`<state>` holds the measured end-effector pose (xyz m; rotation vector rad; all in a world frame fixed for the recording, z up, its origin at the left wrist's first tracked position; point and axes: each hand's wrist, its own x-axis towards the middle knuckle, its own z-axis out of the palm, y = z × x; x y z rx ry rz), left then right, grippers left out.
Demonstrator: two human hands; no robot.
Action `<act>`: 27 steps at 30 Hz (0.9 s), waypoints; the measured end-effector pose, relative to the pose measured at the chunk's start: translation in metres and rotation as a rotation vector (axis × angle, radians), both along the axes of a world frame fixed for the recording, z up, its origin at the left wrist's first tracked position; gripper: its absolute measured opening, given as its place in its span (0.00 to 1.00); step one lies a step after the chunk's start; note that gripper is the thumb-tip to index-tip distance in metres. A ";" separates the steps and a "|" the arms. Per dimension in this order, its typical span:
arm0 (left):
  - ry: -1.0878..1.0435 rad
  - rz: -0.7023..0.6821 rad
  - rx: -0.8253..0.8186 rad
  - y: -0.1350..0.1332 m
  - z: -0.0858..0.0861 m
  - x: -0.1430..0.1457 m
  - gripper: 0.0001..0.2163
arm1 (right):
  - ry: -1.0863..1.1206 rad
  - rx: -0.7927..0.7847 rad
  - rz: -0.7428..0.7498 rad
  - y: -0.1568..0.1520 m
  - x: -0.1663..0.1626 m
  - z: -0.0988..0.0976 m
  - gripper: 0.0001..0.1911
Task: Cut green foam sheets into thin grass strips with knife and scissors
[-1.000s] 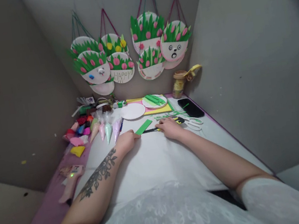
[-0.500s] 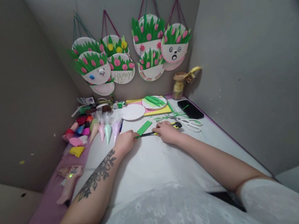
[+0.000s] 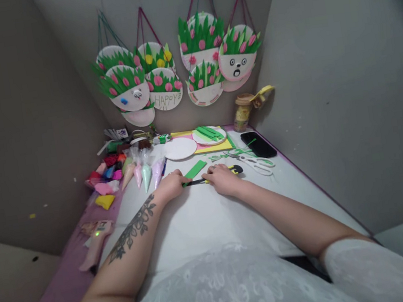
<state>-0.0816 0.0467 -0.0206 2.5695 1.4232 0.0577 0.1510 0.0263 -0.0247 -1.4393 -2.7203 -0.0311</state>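
A folded-looking green paper strip [image 3: 195, 170] lies slanted on the white table, and my left hand [image 3: 171, 186] grips its lower left end between closed fingers. My right hand [image 3: 221, 180] is wrapped round a yellow and black utility knife [image 3: 236, 169], whose butt sticks out to the right. The knife's dark front part reaches left to the near end of the strip, close to my left fingertips. Whether the blade is in the paper, I cannot tell. White-handled scissors [image 3: 258, 164] rest just right of my right hand, among thin green paper scraps [image 3: 221, 156].
A white paper plate [image 3: 180, 148] and another plate with green strips [image 3: 210, 135] lie behind my hands. A black phone [image 3: 258, 144] is at the right edge. Filled piping bags [image 3: 146, 176] and a pink glue gun [image 3: 96, 243] lie left. Decorated plates [image 3: 238, 62] hang on the wall.
My right hand has slid slightly left with the utility knife, nearer my left hand. My left hand stays on the green paper strip. The whole view has shifted a little.
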 end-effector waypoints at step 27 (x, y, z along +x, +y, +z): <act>-0.287 0.306 0.103 -0.012 0.002 0.016 0.14 | 0.006 -0.069 -0.465 0.023 0.076 0.004 0.21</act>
